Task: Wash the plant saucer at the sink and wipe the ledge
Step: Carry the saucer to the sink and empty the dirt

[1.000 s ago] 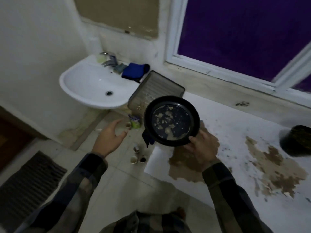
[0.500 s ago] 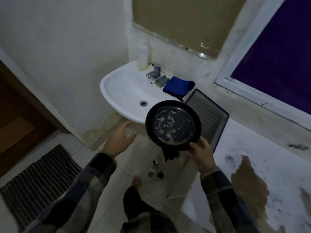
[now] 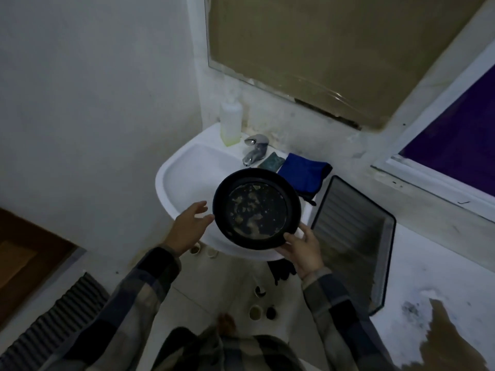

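- The dirty saucer [image 3: 257,210] hangs over the front of the sink [image 3: 171,178].
- The right hand [image 3: 302,250] pinches its near rim.
- The left hand [image 3: 187,228], spread and holding nothing, is just beside its left rim.
- The tap [image 3: 254,149] sits at the sink's back, past the saucer.

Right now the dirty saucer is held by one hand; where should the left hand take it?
Saucer: probably the left rim, from the left, opposite the right hand gripping its lower-right edge; that rim is free, with the left hand beside it.
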The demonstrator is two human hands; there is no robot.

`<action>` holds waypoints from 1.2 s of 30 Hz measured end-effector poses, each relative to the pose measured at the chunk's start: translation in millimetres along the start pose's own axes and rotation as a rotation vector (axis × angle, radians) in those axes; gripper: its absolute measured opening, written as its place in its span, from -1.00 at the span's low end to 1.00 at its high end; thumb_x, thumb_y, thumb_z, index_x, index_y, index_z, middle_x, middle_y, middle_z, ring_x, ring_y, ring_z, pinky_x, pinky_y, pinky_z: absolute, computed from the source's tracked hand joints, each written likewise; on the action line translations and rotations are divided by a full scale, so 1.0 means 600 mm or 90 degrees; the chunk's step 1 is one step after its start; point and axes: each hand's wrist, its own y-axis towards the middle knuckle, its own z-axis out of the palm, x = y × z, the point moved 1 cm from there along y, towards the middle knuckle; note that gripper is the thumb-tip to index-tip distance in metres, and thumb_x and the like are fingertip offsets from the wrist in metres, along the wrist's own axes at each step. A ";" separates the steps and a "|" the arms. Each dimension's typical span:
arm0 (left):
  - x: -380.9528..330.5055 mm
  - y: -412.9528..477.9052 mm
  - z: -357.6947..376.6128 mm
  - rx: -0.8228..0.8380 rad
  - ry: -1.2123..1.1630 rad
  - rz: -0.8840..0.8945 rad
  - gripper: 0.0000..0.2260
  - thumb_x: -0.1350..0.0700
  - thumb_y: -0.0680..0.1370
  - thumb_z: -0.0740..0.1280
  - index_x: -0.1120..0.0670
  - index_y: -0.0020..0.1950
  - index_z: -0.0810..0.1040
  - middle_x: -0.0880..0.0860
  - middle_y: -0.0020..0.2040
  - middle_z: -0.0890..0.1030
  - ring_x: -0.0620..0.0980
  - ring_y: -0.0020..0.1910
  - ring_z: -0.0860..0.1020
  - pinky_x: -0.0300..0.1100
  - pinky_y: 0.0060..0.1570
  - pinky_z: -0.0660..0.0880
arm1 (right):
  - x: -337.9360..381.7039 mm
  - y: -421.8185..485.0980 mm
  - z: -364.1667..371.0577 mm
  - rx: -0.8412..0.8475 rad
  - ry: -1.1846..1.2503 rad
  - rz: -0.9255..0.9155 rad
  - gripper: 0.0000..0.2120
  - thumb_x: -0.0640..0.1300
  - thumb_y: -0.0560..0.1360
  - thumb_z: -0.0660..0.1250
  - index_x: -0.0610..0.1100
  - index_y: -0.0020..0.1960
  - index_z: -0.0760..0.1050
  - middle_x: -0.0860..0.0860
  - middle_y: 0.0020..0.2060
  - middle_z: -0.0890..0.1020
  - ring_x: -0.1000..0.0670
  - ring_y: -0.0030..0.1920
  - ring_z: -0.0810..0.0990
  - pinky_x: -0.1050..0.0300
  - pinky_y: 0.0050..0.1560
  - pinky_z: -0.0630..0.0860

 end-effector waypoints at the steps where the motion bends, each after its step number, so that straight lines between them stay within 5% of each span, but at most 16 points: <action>1: 0.000 0.017 -0.004 0.021 -0.072 -0.043 -0.53 0.03 0.58 0.29 0.09 0.46 0.30 0.07 0.30 0.49 0.06 0.14 0.54 -0.07 0.09 0.50 | 0.000 0.007 0.013 0.005 0.007 0.004 -0.53 -0.37 0.54 0.22 -0.07 0.39 0.31 -0.22 0.14 0.56 -0.17 0.04 0.62 -0.10 -0.02 0.62; 6: 0.010 0.098 -0.031 0.106 -0.236 -0.176 -0.69 0.01 0.62 0.21 0.06 0.33 0.45 0.11 0.19 0.57 0.09 0.03 0.60 -0.06 -0.08 0.57 | -0.005 0.039 0.073 0.009 -0.014 0.029 -0.56 -0.39 0.54 0.21 -0.08 0.36 0.30 -0.21 -0.01 0.61 -0.15 -0.11 0.66 -0.02 -0.13 0.65; 11: 0.015 0.176 -0.068 0.162 -0.212 -0.197 -0.71 0.03 0.64 0.17 0.06 0.34 0.43 0.07 0.07 0.57 0.07 -0.05 0.58 -0.10 -0.16 0.54 | -0.010 0.078 0.128 0.001 -0.025 0.042 -0.58 -0.40 0.54 0.19 -0.07 0.32 0.31 -0.23 -0.02 0.63 -0.19 -0.10 0.67 0.00 -0.15 0.65; 16: 0.015 0.244 -0.106 0.230 -0.152 -0.204 -0.72 0.11 0.62 0.18 0.01 0.34 0.37 0.01 0.13 0.56 -0.01 0.06 0.54 0.02 0.03 0.52 | -0.026 0.112 0.180 -0.016 -0.050 0.080 -0.58 -0.44 0.53 0.16 -0.06 0.28 0.33 -0.18 -0.12 0.63 -0.10 -0.25 0.66 0.12 -0.31 0.61; 25: 0.025 0.316 -0.179 0.293 -0.012 -0.163 -0.65 0.22 0.58 0.19 0.00 0.35 0.40 0.09 0.18 0.57 0.05 0.08 0.56 -0.14 -0.24 0.59 | -0.069 0.170 0.253 -0.045 -0.127 0.169 -0.58 -0.43 0.52 0.18 -0.20 0.35 0.35 -0.16 -0.16 0.59 -0.06 -0.28 0.60 0.17 -0.32 0.59; 31: -0.001 0.331 -0.176 0.276 0.004 -0.148 -0.70 0.21 0.58 0.19 -0.03 0.29 0.38 0.02 0.11 0.55 -0.03 0.02 0.56 -0.20 -0.28 0.60 | -0.078 0.187 0.277 -0.044 -0.204 0.186 -0.48 -0.37 0.54 0.23 -0.25 0.46 0.19 -0.22 0.06 0.56 -0.07 -0.22 0.61 0.18 -0.24 0.58; 33: -0.014 0.334 -0.169 0.272 0.018 -0.133 -0.72 0.19 0.57 0.22 -0.03 0.26 0.38 -0.01 0.08 0.55 -0.05 0.00 0.56 -0.20 -0.28 0.60 | -0.080 0.186 0.276 -0.051 -0.310 0.158 -0.48 -0.32 0.52 0.26 -0.24 0.45 0.22 -0.16 0.01 0.58 -0.07 -0.15 0.60 0.13 -0.13 0.57; 36: -0.030 0.334 -0.152 0.255 0.049 -0.123 -0.75 0.14 0.55 0.29 0.02 0.22 0.40 -0.01 0.03 0.56 -0.02 -0.04 0.58 -0.12 -0.20 0.61 | -0.072 0.167 0.283 -0.080 -0.532 -0.039 -0.54 -0.18 0.48 0.36 -0.18 0.35 0.39 -0.09 0.03 0.58 0.02 -0.10 0.51 0.24 0.02 0.45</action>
